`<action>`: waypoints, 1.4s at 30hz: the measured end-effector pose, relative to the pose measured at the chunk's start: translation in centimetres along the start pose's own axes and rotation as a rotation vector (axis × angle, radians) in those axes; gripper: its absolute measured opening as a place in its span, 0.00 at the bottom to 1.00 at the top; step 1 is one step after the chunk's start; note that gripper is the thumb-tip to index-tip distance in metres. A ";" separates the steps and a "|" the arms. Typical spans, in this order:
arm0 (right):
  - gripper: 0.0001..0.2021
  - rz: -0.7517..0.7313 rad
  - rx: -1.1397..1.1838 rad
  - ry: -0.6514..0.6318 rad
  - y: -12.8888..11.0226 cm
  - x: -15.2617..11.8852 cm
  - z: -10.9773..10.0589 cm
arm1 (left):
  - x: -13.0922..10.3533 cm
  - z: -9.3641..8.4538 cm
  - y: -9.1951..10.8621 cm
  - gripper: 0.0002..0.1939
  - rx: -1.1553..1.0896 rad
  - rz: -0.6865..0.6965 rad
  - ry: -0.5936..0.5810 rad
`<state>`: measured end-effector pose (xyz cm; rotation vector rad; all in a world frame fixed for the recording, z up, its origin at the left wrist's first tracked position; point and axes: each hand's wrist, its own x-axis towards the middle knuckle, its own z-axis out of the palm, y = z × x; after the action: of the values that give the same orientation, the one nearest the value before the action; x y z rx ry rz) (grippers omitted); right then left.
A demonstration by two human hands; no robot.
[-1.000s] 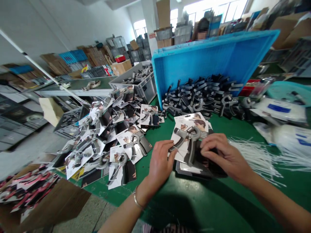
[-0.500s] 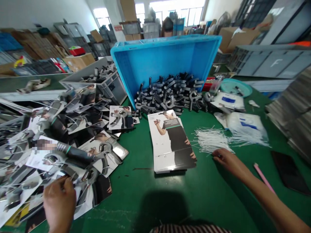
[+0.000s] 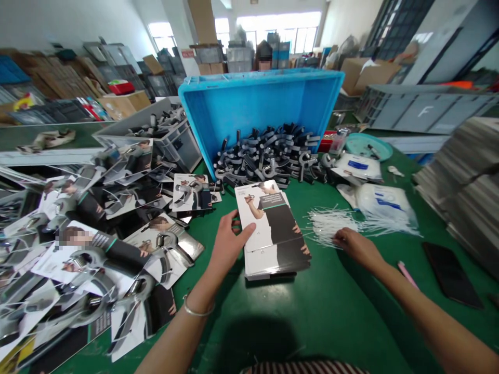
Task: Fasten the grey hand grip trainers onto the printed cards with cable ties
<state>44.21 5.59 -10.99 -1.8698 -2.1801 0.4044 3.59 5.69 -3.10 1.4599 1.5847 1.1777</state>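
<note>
A stack of printed backing cards lies on the green table in front of me. At its left edge is my left hand, thumb over the top card and fingers apart beside the stack; the hand is open. My right hand is closed in a pinch at the near edge of a loose pile of white cable ties. Its fingertips meet the ends of the ties, and how many they pinch is hidden. To the left lie heaped hand grippers fastened on cards, overlapping one another.
A tipped blue crate holds loose hand grippers behind the cards. A grey crate stands left of it. On the right are bags of cable ties, a phone, a pink pen and stacked grey sheets. Beyond the crate, a person is partly visible.
My left hand has moved right from the heap of carded hand grippers to the card stack and opened. My right hand stays at the cable ties. The view has shifted slightly.
</note>
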 end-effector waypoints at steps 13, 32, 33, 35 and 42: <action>0.20 0.120 1.055 -0.042 -5.5 3.8 -6.1 | -3.9 -2.6 1.1 0.27 -0.319 -0.139 0.011; 0.11 -0.145 1.445 -0.770 -23.2 0.6 -8.1 | -7.2 -2.5 6.7 0.09 0.353 0.741 -0.071; 0.12 -0.135 1.488 -0.747 -23.6 0.5 -7.5 | -7.5 -2.5 6.3 0.06 0.296 0.631 -0.056; 0.12 -0.138 1.476 -0.658 -24.1 0.3 -6.3 | -7.9 -2.6 5.6 0.06 0.176 0.402 -0.069; 0.14 -0.086 1.196 -0.298 -24.9 0.9 -4.6 | -6.5 -3.2 4.0 0.16 0.058 0.192 -0.014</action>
<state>22.74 3.19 2.24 -1.0439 -1.4790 1.5891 3.11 -1.38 1.19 1.6849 1.5071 1.2343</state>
